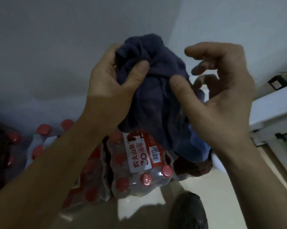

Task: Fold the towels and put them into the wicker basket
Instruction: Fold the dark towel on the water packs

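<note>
Left hand [111, 83] gripping dark blue towel [157, 96] near its top, thumb pressed across the front of the cloth, fingers curled behind into the bunched folds. Towel held up in the air at chest level, crumpled, not folded, lower part hanging down in front of the water packs. Right hand [222, 96] just beside the towel on its right, thumb tip touching the cloth at mid height, other fingers spread and loosely bent, blurred, not closed on anything visible; whether the lower fingers catch the cloth behind cannot tell. Lighter blue patch of cloth showing at the towel's lower right edge, same towel or another cannot tell.

Below: shrink-wrapped pack [139, 164] of bottles with red caps and a red-white label, lying on pale floor [238, 187]. More red-capped bottles [42, 138] to the left, partly behind the left forearm. White wall [57, 47] behind. White table edge [274, 109] at right, small black object [276, 81] on it, too blurred to identify. Dark shoe [189, 212] at bottom centre
</note>
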`<action>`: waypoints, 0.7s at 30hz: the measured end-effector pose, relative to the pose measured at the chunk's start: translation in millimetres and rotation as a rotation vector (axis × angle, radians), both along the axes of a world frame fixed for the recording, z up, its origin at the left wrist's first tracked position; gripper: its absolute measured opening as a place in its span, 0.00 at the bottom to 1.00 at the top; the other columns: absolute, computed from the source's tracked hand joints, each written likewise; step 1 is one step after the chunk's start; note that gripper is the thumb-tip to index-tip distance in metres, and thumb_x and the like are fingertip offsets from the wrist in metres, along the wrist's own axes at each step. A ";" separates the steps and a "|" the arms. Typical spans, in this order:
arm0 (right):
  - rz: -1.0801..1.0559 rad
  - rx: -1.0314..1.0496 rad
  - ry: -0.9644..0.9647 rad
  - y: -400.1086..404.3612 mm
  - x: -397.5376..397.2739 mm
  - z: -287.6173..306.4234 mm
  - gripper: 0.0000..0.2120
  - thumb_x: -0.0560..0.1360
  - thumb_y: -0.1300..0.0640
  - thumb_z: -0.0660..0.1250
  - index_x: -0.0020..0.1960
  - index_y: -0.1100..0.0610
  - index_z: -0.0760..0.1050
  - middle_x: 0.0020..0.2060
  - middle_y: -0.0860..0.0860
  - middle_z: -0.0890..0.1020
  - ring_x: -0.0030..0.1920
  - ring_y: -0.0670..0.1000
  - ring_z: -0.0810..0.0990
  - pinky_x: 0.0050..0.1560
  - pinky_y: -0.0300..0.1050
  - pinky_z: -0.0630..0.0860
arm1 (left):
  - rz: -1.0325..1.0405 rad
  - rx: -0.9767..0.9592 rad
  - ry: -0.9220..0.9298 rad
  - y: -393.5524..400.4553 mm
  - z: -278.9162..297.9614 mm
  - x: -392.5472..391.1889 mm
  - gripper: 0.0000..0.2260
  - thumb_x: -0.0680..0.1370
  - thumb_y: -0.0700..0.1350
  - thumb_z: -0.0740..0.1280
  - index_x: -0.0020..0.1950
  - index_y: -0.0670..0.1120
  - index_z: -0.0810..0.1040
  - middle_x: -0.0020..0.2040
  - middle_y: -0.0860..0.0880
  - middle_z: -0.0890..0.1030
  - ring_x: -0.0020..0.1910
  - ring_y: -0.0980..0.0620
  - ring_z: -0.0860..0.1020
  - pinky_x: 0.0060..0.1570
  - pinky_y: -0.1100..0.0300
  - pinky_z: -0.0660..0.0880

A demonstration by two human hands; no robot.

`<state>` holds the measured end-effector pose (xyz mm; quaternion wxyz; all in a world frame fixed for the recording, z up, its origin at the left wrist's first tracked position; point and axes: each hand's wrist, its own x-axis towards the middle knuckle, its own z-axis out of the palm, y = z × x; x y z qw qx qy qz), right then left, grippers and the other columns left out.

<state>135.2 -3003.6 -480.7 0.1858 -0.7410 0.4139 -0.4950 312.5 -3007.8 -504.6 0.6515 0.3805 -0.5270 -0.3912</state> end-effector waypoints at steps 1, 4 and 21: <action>-0.004 0.062 0.057 1.1 2.2 -7.2 0.20 0.72 0.51 0.74 0.62 0.48 0.73 0.60 0.52 0.73 0.55 0.49 0.76 0.51 0.42 0.76 | -0.015 0.007 0.028 2.9 -1.9 11.0 0.07 0.80 0.39 0.64 0.58 0.46 0.73 0.53 0.51 0.81 0.55 0.52 0.81 0.53 0.59 0.77; 0.180 0.295 0.148 4.5 15.8 -34.3 0.29 0.71 0.44 0.74 0.69 0.49 0.69 0.64 0.48 0.74 0.65 0.47 0.74 0.62 0.47 0.75 | -0.036 0.070 0.048 14.9 -5.7 40.7 0.07 0.80 0.41 0.64 0.58 0.46 0.76 0.52 0.53 0.84 0.54 0.51 0.82 0.51 0.60 0.78; 0.292 0.576 0.629 17.3 70.8 -99.3 0.12 0.70 0.43 0.74 0.47 0.49 0.79 0.40 0.45 0.83 0.41 0.45 0.80 0.44 0.46 0.76 | 0.293 0.539 -1.116 81.0 -81.3 146.6 0.14 0.75 0.57 0.69 0.34 0.57 0.67 0.30 0.61 0.69 0.29 0.65 0.67 0.27 0.72 0.61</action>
